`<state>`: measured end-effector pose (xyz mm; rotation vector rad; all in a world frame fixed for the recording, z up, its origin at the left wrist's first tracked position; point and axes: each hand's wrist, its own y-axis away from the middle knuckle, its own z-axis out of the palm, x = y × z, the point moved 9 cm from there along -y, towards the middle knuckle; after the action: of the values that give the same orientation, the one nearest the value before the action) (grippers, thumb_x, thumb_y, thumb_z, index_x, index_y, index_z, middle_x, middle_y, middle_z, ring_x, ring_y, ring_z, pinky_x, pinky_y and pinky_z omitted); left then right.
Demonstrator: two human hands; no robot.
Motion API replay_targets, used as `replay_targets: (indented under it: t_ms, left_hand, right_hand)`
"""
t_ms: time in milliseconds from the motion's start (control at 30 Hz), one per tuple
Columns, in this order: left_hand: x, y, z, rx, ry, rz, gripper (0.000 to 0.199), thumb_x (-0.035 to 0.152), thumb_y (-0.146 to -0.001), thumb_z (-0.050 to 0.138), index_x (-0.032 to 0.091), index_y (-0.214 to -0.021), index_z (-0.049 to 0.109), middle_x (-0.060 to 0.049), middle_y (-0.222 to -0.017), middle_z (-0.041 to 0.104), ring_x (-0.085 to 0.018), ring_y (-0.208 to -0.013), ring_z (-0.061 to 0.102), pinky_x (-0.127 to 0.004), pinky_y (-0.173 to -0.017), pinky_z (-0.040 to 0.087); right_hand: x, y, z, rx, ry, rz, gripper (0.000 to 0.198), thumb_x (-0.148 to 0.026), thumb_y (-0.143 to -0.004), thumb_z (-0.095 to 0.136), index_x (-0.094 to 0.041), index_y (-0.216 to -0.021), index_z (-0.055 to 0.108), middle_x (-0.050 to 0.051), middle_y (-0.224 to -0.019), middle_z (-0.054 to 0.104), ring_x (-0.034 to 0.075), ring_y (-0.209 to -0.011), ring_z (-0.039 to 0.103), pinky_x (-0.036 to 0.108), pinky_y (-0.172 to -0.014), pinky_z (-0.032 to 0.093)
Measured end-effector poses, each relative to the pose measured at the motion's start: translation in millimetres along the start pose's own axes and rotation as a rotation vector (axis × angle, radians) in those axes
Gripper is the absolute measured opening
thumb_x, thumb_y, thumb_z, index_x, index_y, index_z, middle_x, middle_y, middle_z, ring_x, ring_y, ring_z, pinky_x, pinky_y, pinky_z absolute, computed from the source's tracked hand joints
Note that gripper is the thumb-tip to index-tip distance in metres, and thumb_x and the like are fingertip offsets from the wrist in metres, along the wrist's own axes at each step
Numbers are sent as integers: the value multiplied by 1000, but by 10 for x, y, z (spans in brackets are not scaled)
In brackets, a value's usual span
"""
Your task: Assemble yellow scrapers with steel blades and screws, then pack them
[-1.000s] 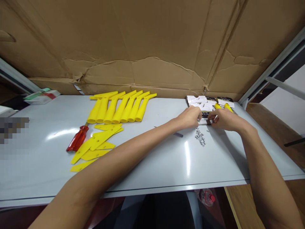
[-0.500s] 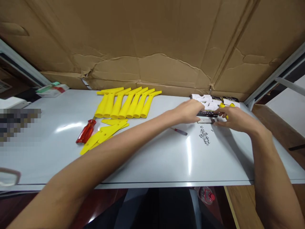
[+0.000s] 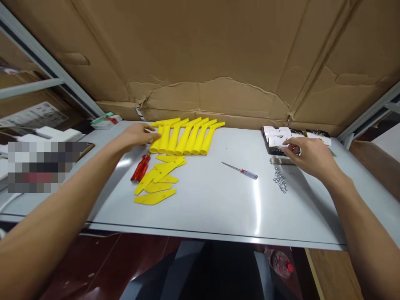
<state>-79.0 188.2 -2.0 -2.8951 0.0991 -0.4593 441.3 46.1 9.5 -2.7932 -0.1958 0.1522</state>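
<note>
At the left end of a row of yellow angled plastic handles [image 3: 187, 139], my left hand [image 3: 136, 136] reaches in with fingers apart, its tips at the leftmost handle. Whether it presses on that handle I cannot tell. My right hand [image 3: 308, 153] is over the right side of the table, thumb and bent forefinger apart, beside white cards [image 3: 278, 135] in a black package [image 3: 273, 150]. I make out nothing between its fingers. Just below lies a small flat greyish bar [image 3: 278, 161], partly hidden by this hand. Small metal screws [image 3: 279, 180] lie in a loose pile in front.
Flat yellow pieces [image 3: 155, 196] lie in front of the handles, beside a red-handled screwdriver [image 3: 141, 168]. A thin screwdriver [image 3: 240, 170] rests mid-table. A cardboard sheet [image 3: 212, 58] stands along the back. White power adapters [image 3: 59, 134] are at the left, near a small box [image 3: 106, 121].
My left hand has left the black package and swung far left to the yellow handles. My right hand stays near the package, lifted off the bar. The view has turned left.
</note>
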Motion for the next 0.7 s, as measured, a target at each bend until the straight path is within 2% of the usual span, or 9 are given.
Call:
replay_targets:
  t_ms: [100,233,433,600,700]
  left_hand:
    - [-96,49,97,-14,30,-175,52,55,-81,73,9,-106,74,0,-60,68,-18,-66,58,-33,-73,49]
    - [-169,41,161,3,69,-259,50,38,-82,69,8,-122,72,0,-69,70,-17,-68,59,-31,-73,48]
    - [-243,8,265,37,51,-216,47,30,-83,65,5,-121,74,-10,-102,79,-22,-91,66,-32,-88,50]
    - [-234,37,352,39,10,-166,49,37,-88,58,12,-126,76,-14,-119,77,-33,-108,70,-40,-97,51]
    - [-158,83,366,54,23,-107,50,38,-91,54,18,-132,73,-11,-131,73,-30,-107,71,-39,-102,51]
  right_hand:
    - [2,-1,24,5,-27,-5,29,-41,-97,57,-23,-105,77,6,-82,77,25,-75,69,36,-65,43]
    - [10,4,4,35,-68,24,27,-40,-95,58,-23,-101,78,5,-79,76,22,-69,67,36,-66,44]
    - [-24,2,61,15,-64,24,28,-40,-94,57,-23,-101,79,4,-73,74,22,-62,64,39,-66,46]
    - [-123,23,172,-37,-195,5,26,-40,-95,57,-24,-97,77,4,-79,78,20,-63,67,38,-67,49]
    - [-182,38,218,-82,-256,39,24,-40,-94,58,-24,-93,76,4,-78,78,19,-62,68,38,-67,49]
